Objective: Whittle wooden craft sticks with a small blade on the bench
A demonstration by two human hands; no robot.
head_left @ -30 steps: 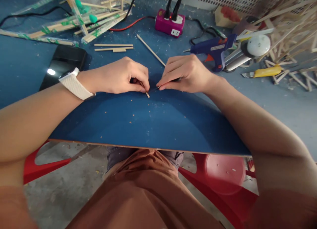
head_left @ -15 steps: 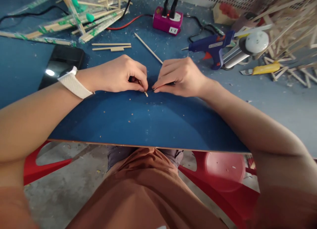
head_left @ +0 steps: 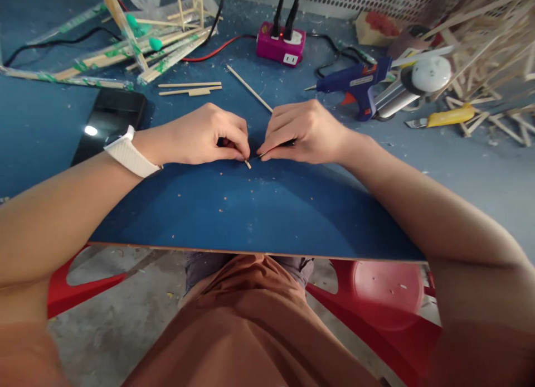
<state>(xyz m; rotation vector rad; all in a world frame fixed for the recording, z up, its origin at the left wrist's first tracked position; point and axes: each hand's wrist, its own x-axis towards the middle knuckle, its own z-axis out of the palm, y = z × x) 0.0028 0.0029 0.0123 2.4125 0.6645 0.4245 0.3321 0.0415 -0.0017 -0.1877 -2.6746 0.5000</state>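
Observation:
My left hand (head_left: 209, 135), with a white watch band on its wrist, is closed in a pinch on a thin wooden stick (head_left: 248, 164) pressed against the blue table (head_left: 251, 208); only the stick's short tip shows past my fingers. My right hand (head_left: 303, 131) is closed round a thin dark tool (head_left: 267, 151), and the tool's point touches the stick's tip. The two hands meet fingertip to fingertip at the table's middle. A longer stick (head_left: 249, 88) runs away behind my right hand.
A black phone (head_left: 109, 119) lies left of my left hand. Farther back are loose sticks (head_left: 190, 88), taped stick bundles (head_left: 125, 47), a pink power strip (head_left: 281, 44), a blue glue gun (head_left: 355, 81), a yellow knife (head_left: 448, 117) and a stick frame (head_left: 493, 47). Red stools (head_left: 376, 298) stand below.
Both hands have kept their grip and stayed together at the same place on the table; the picture has only shifted a little as my head moved.

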